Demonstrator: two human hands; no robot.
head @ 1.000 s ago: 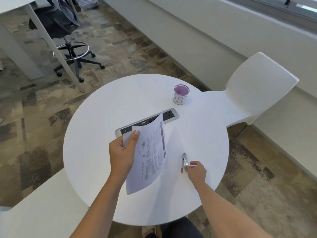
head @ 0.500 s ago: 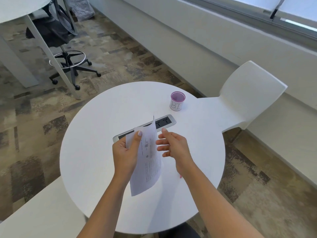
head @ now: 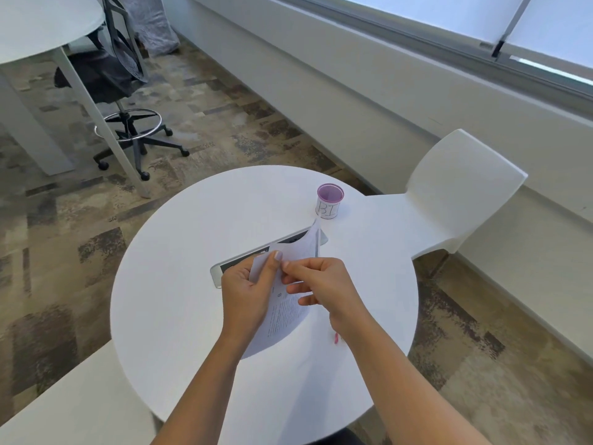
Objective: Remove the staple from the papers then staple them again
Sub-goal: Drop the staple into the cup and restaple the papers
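While our left hand (head: 248, 289) grips the papers (head: 285, 303) above the bench (head: 179, 316), our right hand (head: 321, 281) pinches their top corner; we judge staple removal underway, needing a careful pull.

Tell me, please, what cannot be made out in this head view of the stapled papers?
- Staple: too small, hidden behind the right hand fingertips at the papers corner.
- Pink tool: mostly hidden by the right wrist.
- Printed text: too small.
- Table power strip: partly covered by papers and left hand.

Round white table (head: 179, 284), white chair (head: 455, 200), patterned carpet (head: 224, 101), window (head: 545, 24) daylight.
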